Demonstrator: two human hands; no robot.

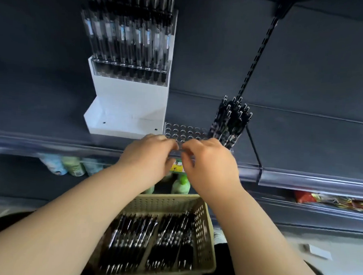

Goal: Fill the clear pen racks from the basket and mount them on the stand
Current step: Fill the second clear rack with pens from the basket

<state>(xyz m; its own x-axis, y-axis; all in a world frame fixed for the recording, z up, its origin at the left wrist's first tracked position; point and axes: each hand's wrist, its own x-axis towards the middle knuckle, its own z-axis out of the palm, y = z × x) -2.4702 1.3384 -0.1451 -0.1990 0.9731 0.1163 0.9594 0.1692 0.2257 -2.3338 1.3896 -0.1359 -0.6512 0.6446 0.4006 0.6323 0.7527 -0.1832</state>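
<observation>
A clear pen rack [185, 132] with rows of round holes lies on the dark shelf, right of the white stand [127, 105]. Several black pens [229, 123] stand in its right end. My left hand [148, 156] and my right hand [211, 162] are at the rack's near edge with fingers curled, fingertips almost meeting; what they pinch is hidden. A filled rack of pens [128, 42] sits mounted high on the stand. The beige perforated basket [203, 229] below my arms holds several black pens [150, 240].
The shelf's front rail [300, 179] runs across under my hands. Bottles [69, 165] stand on the shelf below, snack packets [330, 201] at the right. A slotted black upright [258, 51] rises behind the rack. The stand's lower ledge [122, 125] holds nothing.
</observation>
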